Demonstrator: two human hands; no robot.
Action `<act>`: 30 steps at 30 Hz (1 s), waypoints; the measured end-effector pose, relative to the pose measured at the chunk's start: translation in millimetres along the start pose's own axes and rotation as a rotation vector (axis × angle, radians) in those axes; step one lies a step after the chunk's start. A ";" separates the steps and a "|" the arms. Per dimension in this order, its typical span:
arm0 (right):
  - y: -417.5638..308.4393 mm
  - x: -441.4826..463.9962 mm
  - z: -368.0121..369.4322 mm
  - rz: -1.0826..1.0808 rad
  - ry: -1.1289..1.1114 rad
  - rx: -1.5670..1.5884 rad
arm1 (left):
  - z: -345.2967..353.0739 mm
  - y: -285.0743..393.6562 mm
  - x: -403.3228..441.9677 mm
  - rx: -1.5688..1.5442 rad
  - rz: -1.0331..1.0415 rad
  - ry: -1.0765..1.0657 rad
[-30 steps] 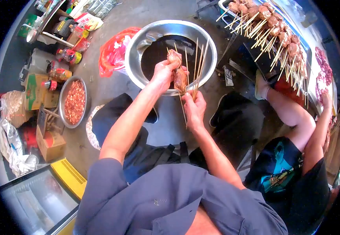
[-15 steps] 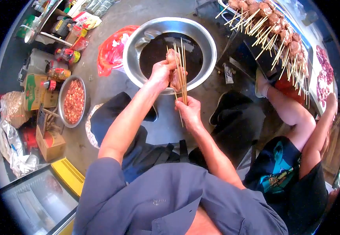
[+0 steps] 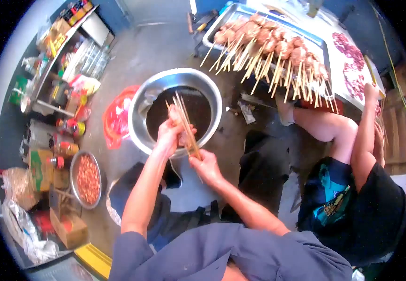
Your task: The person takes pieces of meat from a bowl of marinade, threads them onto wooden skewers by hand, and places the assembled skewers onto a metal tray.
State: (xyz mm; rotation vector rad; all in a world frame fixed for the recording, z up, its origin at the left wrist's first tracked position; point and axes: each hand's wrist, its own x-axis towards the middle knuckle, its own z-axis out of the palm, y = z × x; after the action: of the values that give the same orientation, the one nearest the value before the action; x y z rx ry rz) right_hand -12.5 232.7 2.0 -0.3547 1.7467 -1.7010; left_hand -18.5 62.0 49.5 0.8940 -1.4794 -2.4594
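My left hand (image 3: 167, 135) is closed around a piece of raw meat (image 3: 177, 114) on a skewer, over the near side of a wide metal basin (image 3: 165, 81). Dark liquid (image 3: 202, 108) lies in the basin. Lower and to the right, my right hand (image 3: 206, 167) grips a bundle of thin bamboo skewers (image 3: 187, 125) by their lower ends. The skewers slant up past the meat, their tips above the liquid. My left fingers partly hide the meat, so how many skewers pierce it cannot be made out.
A metal tray (image 3: 211, 36) at the upper right is piled with meat skewers (image 3: 259, 35), sticks overhanging its edge. Beside it, a person's arm (image 3: 363, 136) reaches to a white board with chopped meat (image 3: 348, 51). A bowl of reddish chunks (image 3: 88, 180), bottles and boxes stand left; a red bag (image 3: 118, 112) touches the basin.
The view has tilted up and right, bringing more of the skewer tray into sight. Both hands keep their hold on the meat and skewers, close over the basin's near rim.
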 end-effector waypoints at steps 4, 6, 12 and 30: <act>-15.7 -7.2 -6.3 0.013 -0.017 0.042 | -8.9 10.3 9.2 0.060 0.144 0.041; -21.8 -12.3 -10.5 0.004 0.019 0.060 | 7.5 38.7 5.0 0.073 0.291 0.133; -35.0 -23.4 -15.4 -0.086 0.069 0.041 | 79.9 166.1 1.3 0.344 0.558 0.003; -24.2 -21.1 -15.4 0.015 0.065 0.037 | 348.9 175.1 114.1 1.465 0.897 -0.285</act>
State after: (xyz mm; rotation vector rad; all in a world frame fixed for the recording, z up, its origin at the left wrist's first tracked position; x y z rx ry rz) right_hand -12.5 254.9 29.8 -0.2727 1.7575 -1.7491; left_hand -335.3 192.7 268.5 -0.1778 -2.8372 -0.6474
